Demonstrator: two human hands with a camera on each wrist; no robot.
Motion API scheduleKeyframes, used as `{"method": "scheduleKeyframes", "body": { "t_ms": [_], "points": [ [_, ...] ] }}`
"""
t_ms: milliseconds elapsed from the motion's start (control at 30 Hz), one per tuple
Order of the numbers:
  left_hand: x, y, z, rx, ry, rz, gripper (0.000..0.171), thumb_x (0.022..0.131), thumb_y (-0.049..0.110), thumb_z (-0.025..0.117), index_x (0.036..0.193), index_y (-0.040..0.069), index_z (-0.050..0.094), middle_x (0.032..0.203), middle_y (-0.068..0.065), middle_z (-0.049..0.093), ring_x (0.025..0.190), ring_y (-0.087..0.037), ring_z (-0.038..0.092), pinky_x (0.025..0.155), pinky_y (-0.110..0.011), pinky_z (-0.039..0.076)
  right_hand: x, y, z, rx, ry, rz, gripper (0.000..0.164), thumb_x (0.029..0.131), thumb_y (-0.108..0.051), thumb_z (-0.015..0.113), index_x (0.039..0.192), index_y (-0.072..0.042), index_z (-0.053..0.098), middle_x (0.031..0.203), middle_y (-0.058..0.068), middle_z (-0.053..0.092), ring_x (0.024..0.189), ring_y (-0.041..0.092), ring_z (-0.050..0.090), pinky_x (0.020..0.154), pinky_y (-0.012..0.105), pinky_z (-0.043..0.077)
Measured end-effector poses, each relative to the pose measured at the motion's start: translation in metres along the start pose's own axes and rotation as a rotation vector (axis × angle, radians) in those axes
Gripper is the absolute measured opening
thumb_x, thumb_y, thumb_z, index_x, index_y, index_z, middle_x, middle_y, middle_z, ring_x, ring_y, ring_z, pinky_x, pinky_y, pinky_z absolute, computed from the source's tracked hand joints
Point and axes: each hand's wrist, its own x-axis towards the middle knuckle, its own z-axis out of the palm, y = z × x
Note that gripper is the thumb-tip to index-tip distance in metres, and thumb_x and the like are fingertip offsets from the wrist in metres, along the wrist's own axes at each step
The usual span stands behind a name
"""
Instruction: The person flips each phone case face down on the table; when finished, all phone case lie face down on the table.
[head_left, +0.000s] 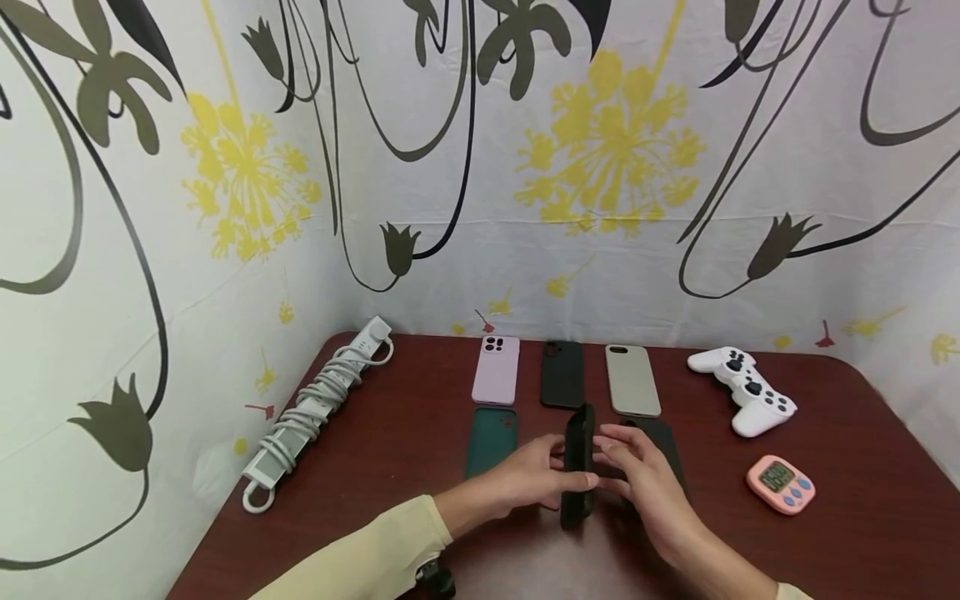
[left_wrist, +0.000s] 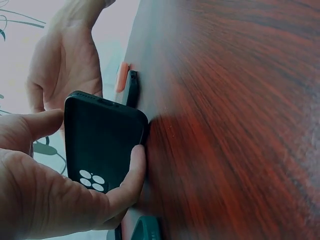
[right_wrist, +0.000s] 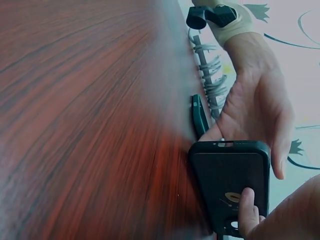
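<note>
A black phone case [head_left: 576, 467] with camera holes near one end stands on edge between the two hands, close over the table. My left hand [head_left: 528, 479] grips it, thumb across one edge and fingers along its face in the left wrist view. On the other side, my right hand [head_left: 656, 492] has its fingers extended at the case; in the right wrist view one fingertip [right_wrist: 247, 197] touches the face beside a small gold mark. A teal phone case [head_left: 491, 440] lies past the left hand, and a dark phone case [head_left: 663, 437] is partly hidden by the right hand.
Lilac [head_left: 496, 371], black [head_left: 562, 374] and beige phone cases [head_left: 633, 381] lie in a back row. A cord-wrapped power strip [head_left: 318, 404] lies left; a white game controller [head_left: 742, 390] and pink timer [head_left: 781, 484] lie right. Patterned cloth hangs behind the table.
</note>
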Motion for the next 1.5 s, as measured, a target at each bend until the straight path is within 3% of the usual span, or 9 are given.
{"method": "scheduleKeyframes", "body": {
  "t_ms": [167,367,467,700,933,1267,1500],
  "points": [
    [-0.001,-0.001,-0.001,-0.004,0.002,0.006,0.067,0.095,0.028,0.080,0.153,0.008,0.051,0.130,-0.009,0.069,0.115,-0.018,0.070,0.084,-0.047,0.066,0.003,0.002,0.007,-0.016,-0.001,-0.001,0.051,0.116,-0.028,0.042,0.161,-0.006,0.033,0.162,0.021,0.045,0.137,0.026,0.056,0.095,0.029,0.059],
    [-0.005,-0.002,-0.005,-0.045,0.067,0.070,0.074,0.094,0.017,0.082,0.157,0.010,0.044,0.151,-0.012,0.056,0.139,-0.030,0.057,0.102,-0.045,0.060,0.007,0.002,0.012,-0.008,-0.017,0.032,0.052,0.115,-0.030,0.042,0.161,-0.006,0.035,0.161,0.021,0.046,0.138,0.029,0.056,0.099,0.037,0.060],
    [-0.006,-0.004,-0.007,-0.066,0.103,0.102,0.078,0.092,0.013,0.083,0.159,0.012,0.043,0.155,-0.011,0.053,0.141,-0.032,0.056,0.107,-0.046,0.057,0.009,0.002,0.015,0.005,-0.028,0.036,0.052,0.115,-0.030,0.042,0.160,-0.005,0.035,0.161,0.022,0.046,0.139,0.030,0.056,0.100,0.040,0.061],
    [-0.013,-0.007,-0.010,-0.214,0.119,0.102,0.077,0.091,0.000,0.079,0.157,0.016,0.044,0.151,-0.014,0.056,0.133,-0.030,0.063,0.095,-0.042,0.063,0.013,0.009,0.022,0.015,-0.043,0.043,0.053,0.114,-0.027,0.046,0.159,-0.002,0.034,0.157,0.026,0.048,0.134,0.029,0.061,0.099,0.042,0.062],
    [-0.020,-0.013,-0.020,-0.349,0.098,0.096,0.080,0.092,-0.006,0.075,0.160,0.018,0.040,0.151,-0.019,0.052,0.127,-0.031,0.064,0.076,-0.053,0.067,0.013,0.008,0.029,-0.032,-0.071,0.047,0.056,0.112,-0.026,0.050,0.160,-0.001,0.034,0.156,0.026,0.049,0.135,0.033,0.060,0.098,0.042,0.062],
    [-0.027,-0.021,-0.032,-0.332,0.105,0.109,0.081,0.093,-0.008,0.071,0.162,0.017,0.038,0.148,-0.019,0.053,0.122,-0.030,0.069,0.075,-0.047,0.067,0.019,0.010,0.033,-0.150,-0.074,0.070,0.065,0.108,-0.032,0.060,0.159,-0.001,0.036,0.155,0.026,0.047,0.135,0.037,0.059,0.100,0.047,0.060],
    [-0.029,-0.022,-0.032,-0.347,0.123,0.102,0.081,0.092,-0.009,0.069,0.163,0.012,0.035,0.150,-0.020,0.051,0.119,-0.029,0.070,0.075,-0.041,0.067,0.024,0.012,0.033,-0.302,-0.059,0.018,0.073,0.101,-0.032,0.072,0.158,-0.004,0.039,0.154,0.025,0.048,0.140,0.039,0.051,0.101,0.049,0.056]
  ]
}}
